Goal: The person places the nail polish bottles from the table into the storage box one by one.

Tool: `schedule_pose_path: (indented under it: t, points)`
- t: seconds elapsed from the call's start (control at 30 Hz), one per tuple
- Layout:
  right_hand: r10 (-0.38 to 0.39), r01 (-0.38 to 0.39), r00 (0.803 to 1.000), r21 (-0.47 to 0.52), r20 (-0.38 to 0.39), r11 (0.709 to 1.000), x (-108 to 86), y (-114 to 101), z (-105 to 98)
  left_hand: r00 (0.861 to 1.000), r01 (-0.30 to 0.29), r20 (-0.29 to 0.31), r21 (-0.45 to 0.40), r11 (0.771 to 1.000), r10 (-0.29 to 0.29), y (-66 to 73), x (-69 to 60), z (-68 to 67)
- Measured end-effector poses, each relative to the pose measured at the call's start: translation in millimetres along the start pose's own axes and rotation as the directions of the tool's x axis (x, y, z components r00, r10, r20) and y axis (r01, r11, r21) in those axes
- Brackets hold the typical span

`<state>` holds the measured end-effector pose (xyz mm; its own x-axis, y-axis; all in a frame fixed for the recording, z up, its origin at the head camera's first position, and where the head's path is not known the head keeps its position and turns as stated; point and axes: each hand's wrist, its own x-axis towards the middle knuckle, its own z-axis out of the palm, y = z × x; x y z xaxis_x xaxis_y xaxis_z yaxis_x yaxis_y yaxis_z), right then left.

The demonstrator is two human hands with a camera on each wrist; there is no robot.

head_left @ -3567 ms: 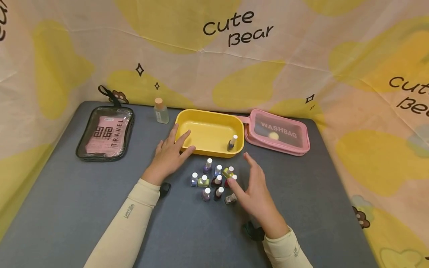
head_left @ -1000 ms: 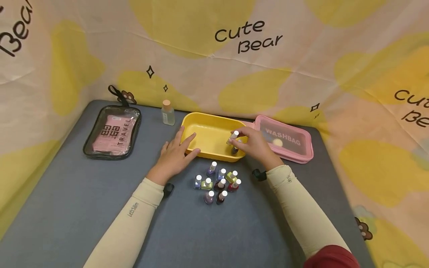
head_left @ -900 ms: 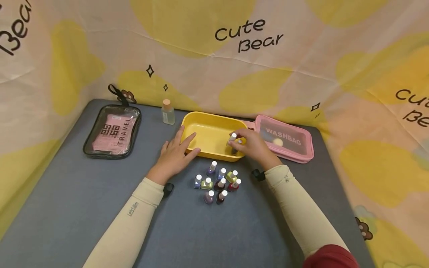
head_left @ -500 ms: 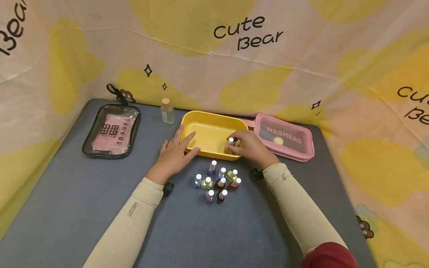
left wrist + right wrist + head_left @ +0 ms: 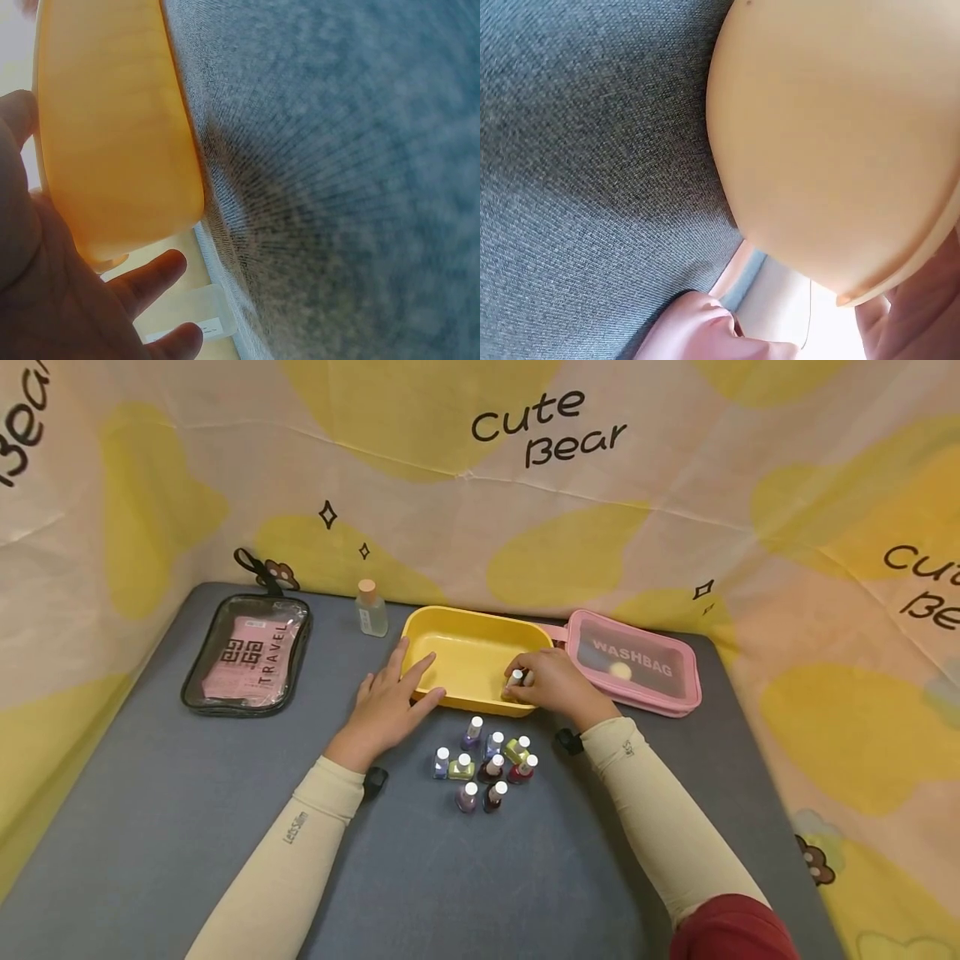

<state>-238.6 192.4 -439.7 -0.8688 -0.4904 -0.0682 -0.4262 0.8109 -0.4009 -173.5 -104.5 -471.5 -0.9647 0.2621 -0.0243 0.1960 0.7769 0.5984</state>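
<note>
A yellow basin (image 5: 465, 653) stands at the back middle of the table. My left hand (image 5: 381, 706) rests on its left end with the fingers spread, and the left wrist view shows that hand (image 5: 52, 277) against the basin's outer wall (image 5: 120, 127). Inside the basin's right end, my right hand (image 5: 561, 687) pinches a white-capped nail polish bottle (image 5: 515, 677) between thumb and fingers. A second bottle (image 5: 528, 678) beside it is mostly hidden by the hand. Several nail polish bottles (image 5: 492, 768) of purple, blue, green, red and dark colours stand grouped in front of the basin.
A pink wash bag (image 5: 633, 662) lies right of the basin. To the left stand a clear bottle with a peach cap (image 5: 372, 608) and a transparent black-edged travel pouch (image 5: 247, 656). A patterned cloth (image 5: 420, 452) hangs behind the table (image 5: 450, 885).
A nail polish bottle from the group's right front is now in the basin, held by my right hand, which has lowered it toward the floor. The left hand stays on the basin.
</note>
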Motion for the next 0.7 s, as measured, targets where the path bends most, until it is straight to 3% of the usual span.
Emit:
schedule_pose_path:
  t: [0.17, 0.3, 0.43, 0.53, 0.7]
  points:
    - [0.032, -0.031, 0.999, 0.077, -0.002, 0.997, -2.8, -3, -3, 1.000, 0.002, 0.004, 0.000, 1.000, -0.002, -0.1, -0.1, -0.8]
    - [0.021, -0.002, 0.995, 0.207, -0.093, 0.978, -16.8, -10, -13, 1.000, 0.007, 0.011, 0.002, 1.000, -0.007, 0.0, 0.7, -0.9]
    - [-0.040, 0.138, 0.963, 0.361, -0.266, 0.922, -46.3, -19, -22, 1.000, 0.007, 0.009, 0.004, 1.000, -0.007, -0.8, 1.3, -0.1]
    - [-0.067, 0.212, 0.939, 0.412, -0.338, 0.886, -71.8, -26, -20, 1.000, 0.004, 0.001, 0.004, 1.000, -0.004, -1.4, 1.4, 1.0]
    - [-0.067, 0.224, 0.929, 0.412, -0.363, 0.883, -109.4, -34, -2, 1.000, -0.001, -0.006, -0.002, 1.000, 0.001, -1.7, 1.4, 1.3]
